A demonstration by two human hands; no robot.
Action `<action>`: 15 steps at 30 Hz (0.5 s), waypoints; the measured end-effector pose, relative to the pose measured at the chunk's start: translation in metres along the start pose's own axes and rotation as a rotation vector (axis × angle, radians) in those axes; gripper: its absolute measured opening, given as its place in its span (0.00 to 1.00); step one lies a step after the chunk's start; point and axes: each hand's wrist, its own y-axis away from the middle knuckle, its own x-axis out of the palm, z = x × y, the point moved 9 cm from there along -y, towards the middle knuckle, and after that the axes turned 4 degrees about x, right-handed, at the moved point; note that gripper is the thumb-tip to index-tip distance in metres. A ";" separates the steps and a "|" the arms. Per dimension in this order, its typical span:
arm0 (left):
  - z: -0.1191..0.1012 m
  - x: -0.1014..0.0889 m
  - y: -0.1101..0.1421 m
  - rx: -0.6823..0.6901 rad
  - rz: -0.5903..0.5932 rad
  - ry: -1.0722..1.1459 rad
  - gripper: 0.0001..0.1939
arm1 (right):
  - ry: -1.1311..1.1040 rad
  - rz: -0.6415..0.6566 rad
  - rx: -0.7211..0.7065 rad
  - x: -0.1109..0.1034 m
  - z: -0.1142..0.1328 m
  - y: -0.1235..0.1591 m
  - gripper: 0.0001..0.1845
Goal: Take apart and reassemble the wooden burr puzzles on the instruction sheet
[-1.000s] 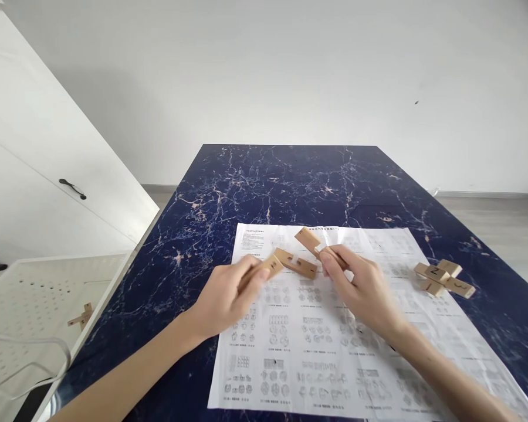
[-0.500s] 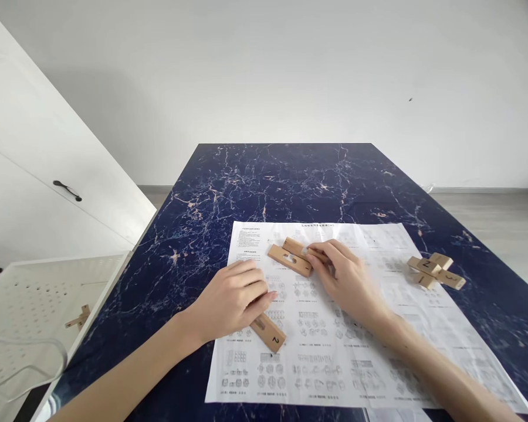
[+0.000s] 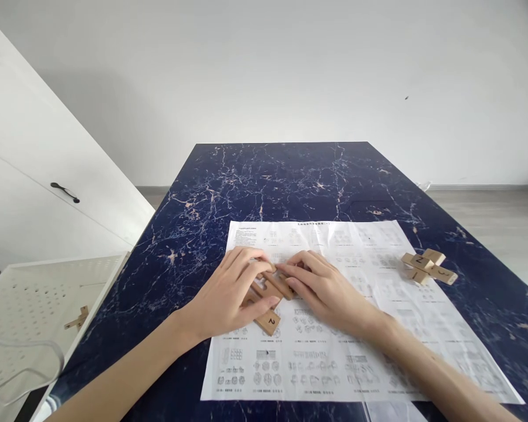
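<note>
On the blue table (image 3: 268,181), the left hand (image 3: 229,293) touches a block (image 3: 270,322) marked "2".

Pretty bare room tbh. Plain pale wall (image 3: 268,70) across the back, with one tiny dark speck (image 3: 406,98) on it. Light's soft and brightest around the middle, kinda shadowy toward the left. White cabinet (image 3: 35,117) on the left with a black handle (image 3: 65,192), and a whitish perforated surface (image 3: 30,278) below it. Dark blue marbled table (image 3: 281,181) with pale veins, greyish floor (image 3: 506,223) and a light baseboard (image 3: 488,187) over on the right.
</note>
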 end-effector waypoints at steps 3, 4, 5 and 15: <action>-0.007 0.008 0.001 0.082 0.100 0.056 0.28 | -0.046 0.019 -0.029 0.002 0.006 0.000 0.18; -0.008 0.010 0.002 0.099 0.126 0.074 0.32 | -0.059 0.011 -0.023 0.001 0.006 0.000 0.17; -0.009 0.012 0.002 0.104 0.150 0.090 0.37 | -0.067 -0.005 -0.006 0.000 0.004 0.000 0.17; 0.008 0.023 0.001 -0.029 0.295 0.108 0.46 | -0.050 -0.104 0.121 -0.007 -0.014 0.000 0.13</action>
